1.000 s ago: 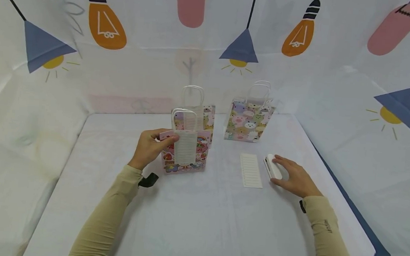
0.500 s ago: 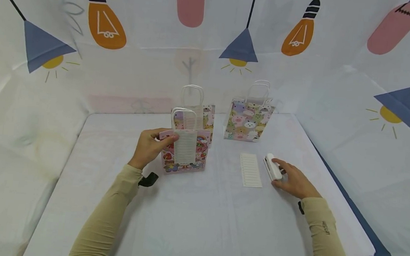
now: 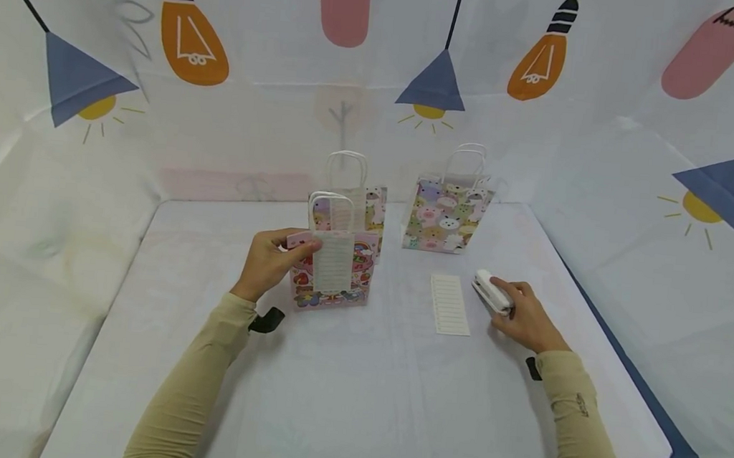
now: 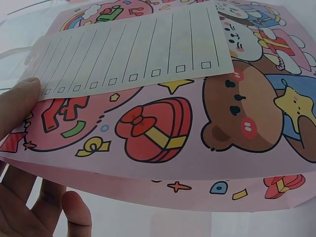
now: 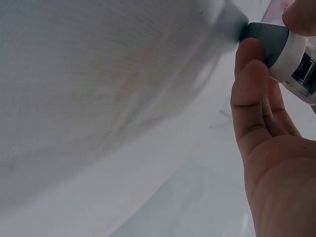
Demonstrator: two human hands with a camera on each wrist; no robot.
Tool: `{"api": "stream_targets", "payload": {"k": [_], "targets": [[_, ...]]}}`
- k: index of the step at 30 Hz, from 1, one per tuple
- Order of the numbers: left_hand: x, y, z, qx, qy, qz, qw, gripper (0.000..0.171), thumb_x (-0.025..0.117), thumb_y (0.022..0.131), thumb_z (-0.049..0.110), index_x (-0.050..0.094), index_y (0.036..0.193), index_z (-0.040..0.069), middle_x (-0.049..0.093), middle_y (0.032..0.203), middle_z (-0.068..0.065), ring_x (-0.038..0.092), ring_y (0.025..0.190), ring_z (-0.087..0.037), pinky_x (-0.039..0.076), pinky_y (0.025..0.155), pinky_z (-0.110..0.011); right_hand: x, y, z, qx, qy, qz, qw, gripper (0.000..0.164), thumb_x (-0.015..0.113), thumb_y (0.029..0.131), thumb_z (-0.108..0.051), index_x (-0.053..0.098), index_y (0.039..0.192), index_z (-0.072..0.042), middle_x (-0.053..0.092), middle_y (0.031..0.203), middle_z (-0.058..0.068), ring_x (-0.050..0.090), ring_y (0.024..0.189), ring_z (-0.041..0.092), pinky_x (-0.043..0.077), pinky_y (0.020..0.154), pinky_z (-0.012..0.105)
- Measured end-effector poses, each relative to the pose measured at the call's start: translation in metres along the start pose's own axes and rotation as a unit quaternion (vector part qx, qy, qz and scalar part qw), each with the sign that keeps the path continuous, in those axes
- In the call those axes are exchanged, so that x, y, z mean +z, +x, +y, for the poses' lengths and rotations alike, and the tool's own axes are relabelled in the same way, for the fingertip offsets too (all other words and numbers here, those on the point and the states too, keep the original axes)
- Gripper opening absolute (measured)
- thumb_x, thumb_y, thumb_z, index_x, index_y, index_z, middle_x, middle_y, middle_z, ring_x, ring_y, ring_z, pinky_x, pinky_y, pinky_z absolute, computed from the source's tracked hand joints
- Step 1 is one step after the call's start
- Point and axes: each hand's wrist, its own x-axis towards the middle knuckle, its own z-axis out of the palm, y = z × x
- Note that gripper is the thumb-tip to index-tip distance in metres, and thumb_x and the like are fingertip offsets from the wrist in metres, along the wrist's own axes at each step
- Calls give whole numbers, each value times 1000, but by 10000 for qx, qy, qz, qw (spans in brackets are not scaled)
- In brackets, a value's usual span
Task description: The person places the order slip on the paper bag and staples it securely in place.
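My left hand (image 3: pixel 269 261) pinches the top edge of a pink paper gift bag (image 3: pixel 362 272), with a lined paper slip (image 3: pixel 333 264) held flat against its front under the thumb. In the left wrist view, the slip (image 4: pixel 133 49) has a row of small checkboxes, and a bear and a heart box decorate the bag (image 4: pixel 242 113). On the right, my right hand (image 3: pixel 531 319) grips a white stapler (image 3: pixel 493 293) between thumb and fingers, at the table surface. Its grey-and-white end (image 5: pixel 279 44) shows in the right wrist view.
Another lined slip (image 3: pixel 449 305) lies on the white table (image 3: pixel 354 393) left of the stapler. An animal-print gift bag (image 3: pixel 447 217) stands at the back right. A similar bag (image 3: pixel 375 208) stands behind the pink one, partly hidden. White cloth walls surround the table.
My right hand has closed its grip around the stapler and turned it slightly, its near end now further right. The left hand, pink bag and slip stay as they were.
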Motion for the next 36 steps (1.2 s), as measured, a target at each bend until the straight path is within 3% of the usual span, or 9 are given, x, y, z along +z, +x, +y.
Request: {"api": "stream_targets", "payload": {"k": [6,15,22,27,33,36], "targets": [[0,0,1,-36,31,6,10000,22,71,84,17,72,102,5,71,93,-8,68,80,-24,54,67,-34,0,6,-5,208,106,162,9996,75,72,78,-10,37,143,-21,34,127,26,48,104,42,45,79,57],[1,2,0,20,59,6,10000,21,71,84,17,72,102,5,71,92,-8,68,78,-23,54,66,-34,4,19,1,-131,163,760,9969,64,76,76,-3,49,133,-13,44,116,22,51,103,41,45,81,56],[0,1,1,22,198,29,9998,22,71,84,17,71,103,5,71,92,-8,68,79,-22,54,66,-32,-3,29,-1,24,199,527,9984,62,78,76,-14,50,131,-20,56,117,20,56,97,34,46,77,51],[1,1,2,4,240,59,9997,22,71,84,17,71,103,5,71,91,-8,67,78,-24,54,65,-33,-4,36,-6,152,344,281,9989,62,77,78,-19,48,132,-21,57,122,20,57,96,31,47,75,47],[1,1,3,15,295,74,9995,22,71,85,17,71,103,5,71,92,-7,66,78,-21,53,64,-31,0,43,-6,340,724,360,9961,60,76,79,-28,49,132,-20,57,121,19,59,100,33,49,75,48],[1,2,3,1,288,72,9996,23,71,84,17,71,103,4,71,92,-7,66,78,-20,53,65,-31,2,45,-7,511,998,448,9927,59,77,78,-31,51,131,-23,60,118,14,61,95,29,50,70,41]]}}
